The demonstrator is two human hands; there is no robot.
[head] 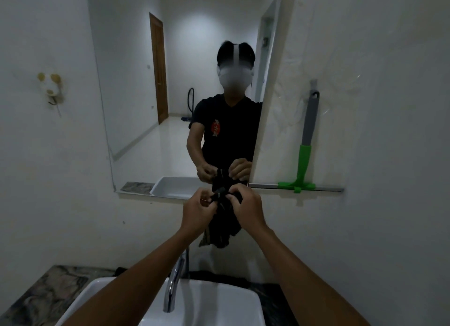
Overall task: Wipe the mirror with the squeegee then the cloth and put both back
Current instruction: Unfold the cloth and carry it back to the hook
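Note:
A frameless mirror (170,82) hangs on the white wall above the basin. The squeegee (307,140), with a grey handle and green head, hangs from a wall hook to the right of the mirror, blade at the bottom. A dark cloth (222,228) dangles in front of the mirror's lower right corner. My left hand (198,212) and my right hand (247,207) both pinch its top edge, close together, just below the mirror's bottom edge. Most of the cloth's top is hidden by my fingers.
A white basin (243,301) with a chrome tap (174,284) sits below my arms on a dark marbled counter (43,294). A small wall hook (52,89) is on the left wall. The mirror reflects a person, a wooden door and a hallway.

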